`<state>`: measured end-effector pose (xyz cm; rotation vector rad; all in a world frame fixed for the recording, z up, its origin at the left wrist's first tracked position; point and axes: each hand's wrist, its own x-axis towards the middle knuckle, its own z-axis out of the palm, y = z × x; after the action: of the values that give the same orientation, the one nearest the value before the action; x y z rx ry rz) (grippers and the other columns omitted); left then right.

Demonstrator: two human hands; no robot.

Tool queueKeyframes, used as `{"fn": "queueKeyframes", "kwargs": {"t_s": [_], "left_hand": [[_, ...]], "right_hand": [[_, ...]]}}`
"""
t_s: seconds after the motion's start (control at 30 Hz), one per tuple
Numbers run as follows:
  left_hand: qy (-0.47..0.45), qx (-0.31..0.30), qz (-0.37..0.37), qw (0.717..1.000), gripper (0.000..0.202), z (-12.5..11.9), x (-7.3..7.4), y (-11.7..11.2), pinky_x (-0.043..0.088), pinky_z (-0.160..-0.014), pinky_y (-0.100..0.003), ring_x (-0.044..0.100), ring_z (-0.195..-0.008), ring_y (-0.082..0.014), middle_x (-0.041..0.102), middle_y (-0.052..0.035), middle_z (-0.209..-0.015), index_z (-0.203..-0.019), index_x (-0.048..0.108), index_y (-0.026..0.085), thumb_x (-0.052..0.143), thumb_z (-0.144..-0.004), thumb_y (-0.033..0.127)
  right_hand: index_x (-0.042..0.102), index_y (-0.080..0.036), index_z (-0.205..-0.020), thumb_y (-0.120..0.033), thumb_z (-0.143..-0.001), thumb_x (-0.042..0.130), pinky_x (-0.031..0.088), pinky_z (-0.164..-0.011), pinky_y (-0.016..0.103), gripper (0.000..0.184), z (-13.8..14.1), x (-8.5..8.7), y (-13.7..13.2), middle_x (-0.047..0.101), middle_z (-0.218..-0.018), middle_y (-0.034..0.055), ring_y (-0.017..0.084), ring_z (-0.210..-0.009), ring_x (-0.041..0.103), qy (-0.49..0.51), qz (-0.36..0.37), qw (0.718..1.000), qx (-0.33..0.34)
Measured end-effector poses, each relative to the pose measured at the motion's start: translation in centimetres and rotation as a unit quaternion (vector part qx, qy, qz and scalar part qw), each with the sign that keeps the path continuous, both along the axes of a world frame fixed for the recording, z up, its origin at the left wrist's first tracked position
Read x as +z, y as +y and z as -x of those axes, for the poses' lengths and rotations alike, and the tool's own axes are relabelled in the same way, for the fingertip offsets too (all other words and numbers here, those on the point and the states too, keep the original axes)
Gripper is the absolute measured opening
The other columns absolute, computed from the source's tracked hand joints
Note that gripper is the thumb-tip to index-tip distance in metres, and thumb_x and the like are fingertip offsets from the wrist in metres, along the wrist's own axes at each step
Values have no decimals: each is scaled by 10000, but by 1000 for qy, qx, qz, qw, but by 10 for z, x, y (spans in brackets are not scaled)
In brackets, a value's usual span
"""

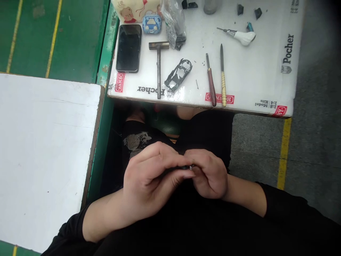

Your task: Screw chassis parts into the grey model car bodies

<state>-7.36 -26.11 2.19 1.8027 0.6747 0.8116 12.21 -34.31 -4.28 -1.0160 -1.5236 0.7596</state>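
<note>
Over my lap, my left hand (pixel 153 177) and my right hand (pixel 209 172) meet with fingers closed and tips pressed together. Between them a small dark piece with a shiny bit (pixel 190 167) barely shows; the fingers hide most of it. Beyond the hands, on the worktop, lies a black toy car body shell (pixel 179 74). Left of it rests a metal T-shaped hammer (pixel 159 67). To the right are a red-handled scraper (pixel 211 83) and a file with a yellowish wrapped handle (pixel 223 78).
The worktop (pixel 255 81) also carries a phone (pixel 129 48), a blue patterned case (pixel 151 24), a plastic bag (pixel 174 25), a white-handled screwdriver-like tool (pixel 241 36) and dark scraps (pixel 258 13). A white board (pixel 45 153) lies at the left.
</note>
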Motion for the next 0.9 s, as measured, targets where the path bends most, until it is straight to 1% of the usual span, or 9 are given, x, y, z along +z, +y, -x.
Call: {"fn": "queueKeyframes", "kwargs": {"t_s": [0.1, 0.17, 0.23, 0.3, 0.37, 0.47, 0.53, 0.63, 0.9], "left_hand": [[-27, 39, 43, 998, 308, -5, -7, 3, 671, -890, -307, 806, -948, -180, 868, -34, -1032, -1196, 901, 254, 966, -938, 100], [-45, 67, 129, 988, 252, -10, -12, 5, 665, -913, -288, 813, -970, -178, 880, -33, -1040, -1119, 911, 256, 992, -917, 128], [-69, 82, 259, 960, 211, -15, -18, 7, 669, -909, -279, 819, -970, -179, 875, -37, -1033, -1062, 900, 242, 1013, -900, 165], [-107, 86, 371, 918, 217, -21, -24, 8, 671, -906, -275, 817, -964, -173, 862, -37, -1024, -1032, 872, 227, 1029, -884, 197], [-138, 109, 425, 888, 249, -28, -30, 9, 655, -906, -255, 792, -963, -153, 839, -31, -1030, -986, 840, 209, 1051, -853, 223], [-143, 176, 447, 866, 308, -39, -38, 9, 600, -808, -206, 713, -862, -109, 775, -7, -963, -946, 804, 189, 1071, -827, 290], [-131, 205, 470, 849, 354, -45, -42, 8, 564, -731, -204, 664, -773, -99, 740, 7, -884, -957, 797, 186, 1073, -828, 368], [-116, 225, 500, 828, 443, -50, -46, 7, 563, -723, -223, 673, -757, -112, 764, -18, -871, -963, 810, 172, 1099, -782, 455], [-73, 247, 480, 839, 501, -54, -56, 12, 565, -718, -249, 667, -732, -139, 746, -30, -777, -842, 817, 163, 1096, -746, 568]], "right_hand": [[667, -289, -1313, -361, -1181, 657, 559, -607, 289, 151, 4, -2, -1, 724, -901, -14, 153, -665, 657, 70, 66, 994, -59], [683, -292, -1274, -314, -1130, 740, 563, -615, 284, 157, 7, -3, -1, 720, -895, -23, 146, -667, 658, 81, 94, 987, -102], [689, -282, -1243, -233, -1091, 772, 560, -591, 265, 181, 9, -3, 1, 718, -876, -33, 133, -639, 653, 77, 111, 981, -138], [690, -273, -1215, -177, -1052, 795, 541, -559, 246, 217, 10, -2, 4, 683, -831, -48, 121, -607, 624, 56, 96, 980, -167], [698, -267, -1201, -117, -1011, 811, 557, -580, 244, 267, 10, -2, 7, 661, -830, -48, 120, -633, 628, 7, 42, 981, -188], [724, -252, -1232, -50, -983, 823, 628, -660, 255, 335, 9, -4, 12, 728, -979, 17, 146, -784, 732, -80, -25, 973, -214], [739, -238, -1274, -40, -993, 818, 680, -730, 272, 353, 9, -7, 15, 772, -1112, 73, 179, -915, 798, -111, -34, 968, -221], [751, -217, -1297, -44, -1020, 797, 731, -832, 302, 330, 6, -13, 20, 811, -1171, 103, 207, -1007, 842, -131, -29, 968, -213], [798, -190, -1319, -71, -1069, 730, 781, -926, 350, 285, -2, -16, 27, 892, -1240, 124, 244, -1022, 907, -206, -53, 951, -226]]}}
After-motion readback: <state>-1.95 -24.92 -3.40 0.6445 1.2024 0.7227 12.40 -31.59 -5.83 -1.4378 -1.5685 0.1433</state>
